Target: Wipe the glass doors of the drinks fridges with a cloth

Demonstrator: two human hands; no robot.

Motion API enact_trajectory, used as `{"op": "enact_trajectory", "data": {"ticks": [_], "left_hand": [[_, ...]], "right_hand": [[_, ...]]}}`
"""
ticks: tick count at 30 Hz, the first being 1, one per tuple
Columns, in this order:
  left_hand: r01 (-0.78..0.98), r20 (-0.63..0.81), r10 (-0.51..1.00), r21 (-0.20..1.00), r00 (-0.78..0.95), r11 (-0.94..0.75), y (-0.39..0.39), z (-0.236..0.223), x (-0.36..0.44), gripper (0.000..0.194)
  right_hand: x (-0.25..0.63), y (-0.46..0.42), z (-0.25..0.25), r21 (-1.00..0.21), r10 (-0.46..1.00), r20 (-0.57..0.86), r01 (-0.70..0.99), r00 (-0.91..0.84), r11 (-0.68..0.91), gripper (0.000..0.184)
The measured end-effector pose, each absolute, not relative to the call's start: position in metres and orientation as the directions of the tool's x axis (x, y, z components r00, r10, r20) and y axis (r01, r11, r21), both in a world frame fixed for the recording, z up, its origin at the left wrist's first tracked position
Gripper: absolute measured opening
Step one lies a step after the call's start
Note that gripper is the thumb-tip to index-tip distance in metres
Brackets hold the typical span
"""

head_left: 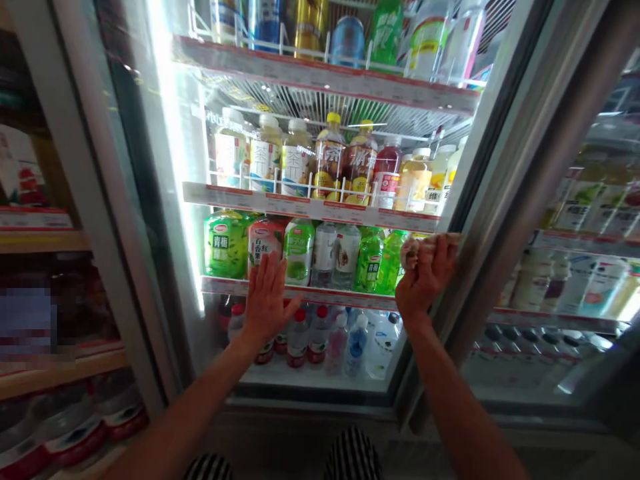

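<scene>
In the head view, my left hand (pixel 267 300) is raised flat with its fingers apart, in front of a red-labelled bottle (pixel 264 237) and the lower shelf's price strip. Whether its palm touches glass I cannot tell. My right hand (pixel 423 290) is closed around a crumpled, light-coloured cloth (pixel 411 253), held up beside the metal door frame (pixel 493 220) on the right. Behind both hands stands a lit drinks fridge. Green bottles (pixel 225 245) line the shelf at hand height.
Tea bottles (pixel 296 160) fill the shelf above, with cans (pixel 347 41) and bottles higher up. Red-capped bottles (pixel 299 337) stand at the bottom. Another drinks cabinet (pixel 575 320) is on the right. A shelf rack (pixel 50 241) with goods stands on the left.
</scene>
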State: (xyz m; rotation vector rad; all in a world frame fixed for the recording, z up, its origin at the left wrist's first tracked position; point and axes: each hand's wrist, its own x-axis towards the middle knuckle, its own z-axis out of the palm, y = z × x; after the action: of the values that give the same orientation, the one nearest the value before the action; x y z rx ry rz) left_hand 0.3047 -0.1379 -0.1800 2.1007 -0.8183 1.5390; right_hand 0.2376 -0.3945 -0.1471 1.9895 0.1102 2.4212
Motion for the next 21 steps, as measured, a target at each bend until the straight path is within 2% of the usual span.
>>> {"op": "enact_trajectory", "data": {"ticks": [1, 2, 4, 5, 6, 7, 8, 10, 11, 12, 15, 17, 19, 21], "left_hand": [[-0.668, 0.953, -0.203, -0.001, 0.224, -0.745, -0.14, -0.18, 0.303, 0.086], [-0.667, 0.954, -0.197, 0.006, 0.228, -0.745, -0.142, -0.18, 0.302, 0.085], [-0.665, 0.952, -0.199, 0.007, 0.234, -0.747, -0.144, -0.179, 0.299, 0.085], [-0.662, 0.95, -0.203, 0.007, 0.239, -0.749, -0.145, -0.179, 0.299, 0.084], [-0.659, 0.947, -0.207, 0.006, 0.244, -0.752, -0.145, -0.179, 0.298, 0.084], [-0.655, 0.947, -0.209, 0.003, 0.245, -0.755, -0.145, -0.179, 0.298, 0.084], [-0.652, 0.947, -0.209, 0.001, 0.245, -0.759, -0.145, -0.179, 0.298, 0.085], [-0.646, 0.949, -0.207, -0.005, 0.237, -0.763, -0.145, -0.179, 0.298, 0.086], [-0.646, 0.951, -0.206, -0.009, 0.23, -0.763, -0.145, -0.179, 0.298, 0.086], [-0.649, 0.952, -0.206, -0.01, 0.226, -0.76, -0.145, -0.179, 0.298, 0.086], [-0.663, 0.951, -0.206, -0.002, 0.231, -0.749, -0.145, -0.178, 0.297, 0.084], [-0.665, 0.949, -0.203, 0.009, 0.241, -0.747, -0.146, -0.178, 0.296, 0.084], [-0.661, 0.947, -0.201, 0.014, 0.249, -0.75, -0.146, -0.178, 0.296, 0.084], [-0.658, 0.947, -0.207, 0.006, 0.246, -0.753, -0.145, -0.179, 0.297, 0.085]], "right_hand": [[0.235, -0.398, -0.153, 0.073, 0.063, 0.983, 0.05, -0.174, -0.996, 0.032], [0.232, -0.399, -0.162, 0.153, 0.145, 0.984, 0.079, -0.104, -0.985, 0.03], [0.227, -0.399, -0.179, 0.376, 0.395, 0.913, 0.172, 0.096, -0.911, 0.028], [0.224, -0.4, -0.182, 0.449, 0.483, 0.859, 0.206, 0.168, -0.87, 0.028], [0.223, -0.404, -0.18, 0.475, 0.511, 0.839, 0.209, 0.184, -0.855, 0.029], [0.223, -0.409, -0.172, 0.45, 0.476, 0.867, 0.179, 0.146, -0.875, 0.03], [0.224, -0.415, -0.162, 0.376, 0.386, 0.92, 0.131, 0.06, -0.917, 0.03], [0.227, -0.421, -0.146, 0.135, 0.125, 0.979, 0.05, -0.164, -0.99, 0.033], [0.229, -0.419, -0.144, 0.066, 0.057, 0.977, 0.04, -0.205, -0.997, 0.035], [0.229, -0.415, -0.147, 0.071, 0.063, 0.985, 0.044, -0.16, -0.996, 0.035], [0.224, -0.397, -0.177, 0.336, 0.359, 0.918, 0.153, 0.167, -0.929, 0.032], [0.22, -0.394, -0.185, 0.456, 0.494, 0.832, 0.197, 0.253, -0.868, 0.028], [0.221, -0.401, -0.17, 0.422, 0.442, 0.879, 0.14, 0.178, -0.896, 0.026], [0.225, -0.406, -0.146, 0.228, 0.229, 0.974, 0.055, -0.001, -0.972, 0.027]]}}
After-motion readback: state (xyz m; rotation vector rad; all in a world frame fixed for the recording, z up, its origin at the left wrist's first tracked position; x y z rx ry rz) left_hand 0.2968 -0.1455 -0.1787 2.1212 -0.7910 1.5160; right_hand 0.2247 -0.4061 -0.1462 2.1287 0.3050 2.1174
